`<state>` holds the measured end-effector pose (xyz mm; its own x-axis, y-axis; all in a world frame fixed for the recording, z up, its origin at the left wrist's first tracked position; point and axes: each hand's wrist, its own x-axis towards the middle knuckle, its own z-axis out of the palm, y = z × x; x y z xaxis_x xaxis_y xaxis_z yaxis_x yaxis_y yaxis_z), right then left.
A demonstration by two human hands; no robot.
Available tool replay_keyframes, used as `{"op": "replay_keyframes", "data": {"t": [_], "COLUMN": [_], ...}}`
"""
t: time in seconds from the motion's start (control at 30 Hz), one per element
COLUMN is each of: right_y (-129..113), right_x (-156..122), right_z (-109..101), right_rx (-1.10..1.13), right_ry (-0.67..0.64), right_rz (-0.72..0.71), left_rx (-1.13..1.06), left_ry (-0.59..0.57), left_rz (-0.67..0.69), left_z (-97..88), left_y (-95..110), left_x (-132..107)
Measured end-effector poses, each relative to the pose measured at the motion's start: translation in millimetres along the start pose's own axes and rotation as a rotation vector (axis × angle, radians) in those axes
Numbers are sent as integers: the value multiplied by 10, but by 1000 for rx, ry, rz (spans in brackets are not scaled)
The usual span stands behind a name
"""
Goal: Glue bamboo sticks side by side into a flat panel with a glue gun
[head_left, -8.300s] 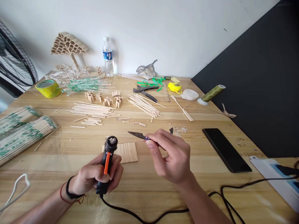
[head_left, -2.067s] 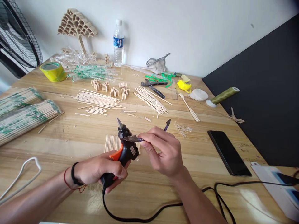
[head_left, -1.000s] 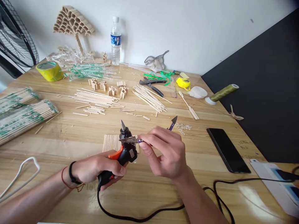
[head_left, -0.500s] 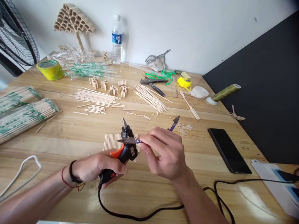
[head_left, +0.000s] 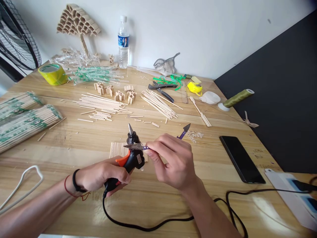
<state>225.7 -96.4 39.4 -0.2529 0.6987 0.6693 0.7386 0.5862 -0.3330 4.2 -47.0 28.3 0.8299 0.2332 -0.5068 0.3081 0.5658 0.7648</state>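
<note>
My left hand (head_left: 109, 177) is wrapped round the handle of a black hot glue gun (head_left: 136, 158) with an orange trigger, its metal nozzle tilted up and away from me. Between the thumb and fingers of my right hand (head_left: 172, 162) is a purple double-ended craft knife (head_left: 183, 131). One dark pointed blade lies across the body of the glue gun just below the nozzle; the other end sticks out beyond my knuckles. Under the glue gun, partly hidden, a mat of short wooden sticks (head_left: 117, 149) lies on the wooden table (head_left: 81, 148).
Loose sticks (head_left: 158, 104), small star-shaped stick pieces (head_left: 120, 96) and pliers (head_left: 162, 88) lie further back. Bagged sticks (head_left: 27, 127) are at left, a phone (head_left: 241, 159) at right. The black cord (head_left: 148, 228) loops across the front. A water bottle (head_left: 123, 43) stands by the wall.
The glue gun and my left hand have shifted slightly left and up. The knife blade is still against the gun's body, with its angle slightly changed.
</note>
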Motion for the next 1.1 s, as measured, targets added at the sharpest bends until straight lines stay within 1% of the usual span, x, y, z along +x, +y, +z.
{"op": "replay_keyframes", "data": {"t": [0.23,0.33,0.57,0.8,1.0,1.1], "right_y": [13,25,50,61,65,39], "right_x": [-2,-5,-19,-10,-17,-22], "right_z": [0,-7,0,11,22,33], "right_rx": [3,-10,-31,-77,11,19], "right_ry": [3,-4,7,19,0,-7], "right_rz": [11,20,40,15,12,15], "left_rx": [-11,-5,12,18,-1,15], "left_ry": [-20,-7,46,37,24,40], "left_rz": [44,60,46,49,46,37], "left_z": [-22,-22,-12,-21,2,8], "left_y": [-26,-35,-22,-40,-41,-35], "left_x": [-3,-2,7,16,0,0]}}
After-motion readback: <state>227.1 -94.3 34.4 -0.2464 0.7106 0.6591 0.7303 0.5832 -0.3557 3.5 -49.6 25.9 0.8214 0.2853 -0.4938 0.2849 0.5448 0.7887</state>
